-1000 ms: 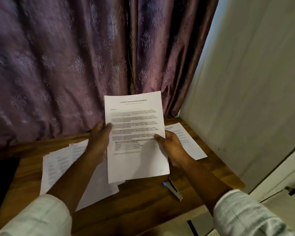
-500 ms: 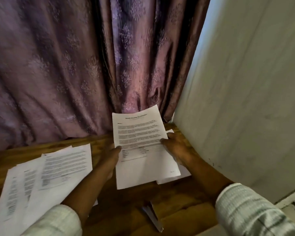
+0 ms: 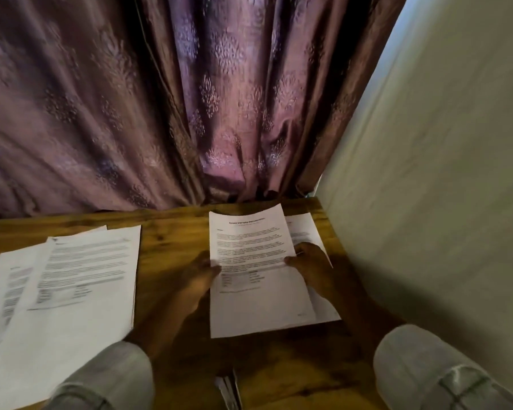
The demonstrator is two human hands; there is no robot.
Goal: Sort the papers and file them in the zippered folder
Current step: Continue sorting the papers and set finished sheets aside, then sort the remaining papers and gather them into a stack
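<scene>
Head view.

A: How many sheets are in the hands?

B: One white printed sheet [image 3: 258,303]. It is held low over the brown wooden table [image 3: 172,232], on the far right. The left hand [image 3: 200,276] pinches its left edge with the thumb on top. The right hand [image 3: 313,261] pinches the right edge the same way.

A: Anything beneath it?

B: One more white printed page [image 3: 304,229] lies flat on the table, showing past the held sheet's right side.

A: And on the left?

B: One fanned pile of white printed papers [image 3: 80,291]. At least three sheets show, but I cannot tell the exact count.

A: Behind?

B: One purple patterned curtain [image 3: 219,99], and one pale wall [image 3: 442,173] on the right.
</scene>
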